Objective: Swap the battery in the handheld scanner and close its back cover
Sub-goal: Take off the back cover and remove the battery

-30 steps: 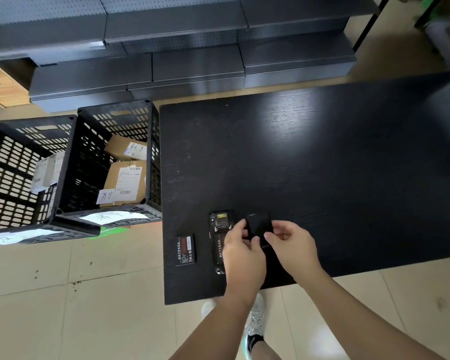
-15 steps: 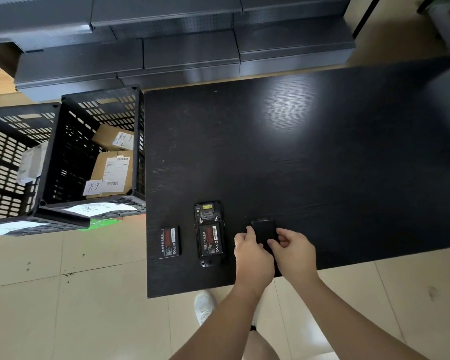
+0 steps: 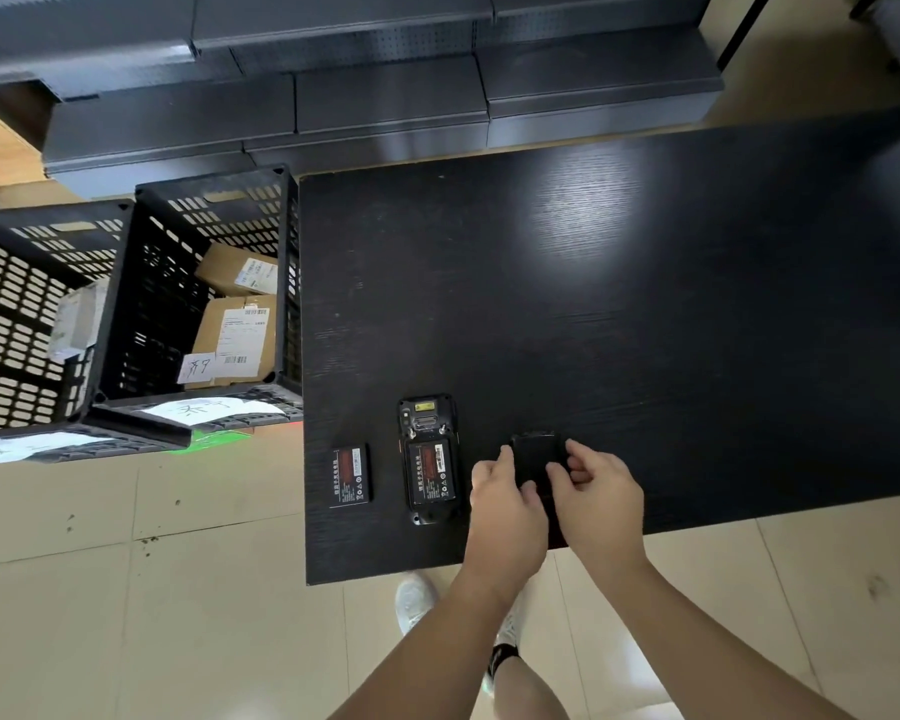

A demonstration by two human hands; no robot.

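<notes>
The handheld scanner [image 3: 428,458] lay face down on the black table [image 3: 645,314], near the table's front edge, with its back open and a battery [image 3: 432,472] with a red label sitting in the bay. A second battery [image 3: 351,475] lay flat on the table just to the left of the scanner, apart from it and close to the table's left edge. To the right of the scanner, both hands were at the black back cover [image 3: 536,459]. The left hand [image 3: 507,511] pinched the cover's left side with thumb and fingers, and the right hand [image 3: 596,493] pinched its right side with bent fingers. I could not tell whether the cover rested on the table or was lifted a little. The cover did not touch the scanner. Further left of the scanner, beyond the table's edge, two black crates [image 3: 126,304] stood on the floor, and the nearer one held cardboard parcels [image 3: 235,330] with white labels.
</notes>
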